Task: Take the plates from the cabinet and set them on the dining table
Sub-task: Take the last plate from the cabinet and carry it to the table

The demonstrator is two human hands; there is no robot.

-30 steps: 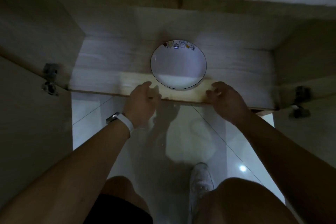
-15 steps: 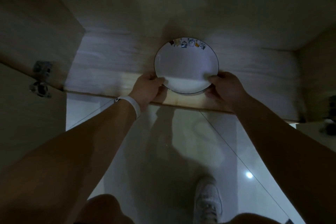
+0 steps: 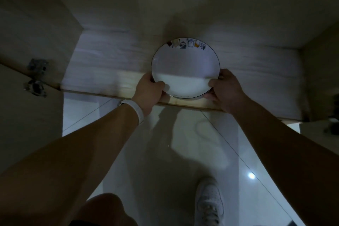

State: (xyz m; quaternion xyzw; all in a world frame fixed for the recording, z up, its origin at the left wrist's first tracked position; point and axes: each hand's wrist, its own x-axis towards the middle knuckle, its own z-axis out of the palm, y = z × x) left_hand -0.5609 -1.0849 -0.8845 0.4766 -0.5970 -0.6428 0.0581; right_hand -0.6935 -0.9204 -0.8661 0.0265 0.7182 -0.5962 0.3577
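A white plate (image 3: 185,64) with a thin dark rim and small coloured drawings along its far edge lies on the low cabinet shelf (image 3: 110,60), its near edge close to the shelf's front lip. My left hand (image 3: 148,91) grips the plate's left edge, thumb on top. My right hand (image 3: 225,91) grips the right edge the same way. A second rim seems to show under the near edge, so there may be another plate beneath; I cannot tell. A white band sits on my left wrist.
The cabinet doors stand open at both sides, with metal hinges at the left (image 3: 35,77) and far right (image 3: 333,124). Below the shelf is a glossy white tiled floor (image 3: 183,152). My knee and a white shoe (image 3: 209,205) are at the bottom.
Both hands moved from the shelf's front edge onto the plate and closed on its two sides. The plate has slid slightly toward the front lip.
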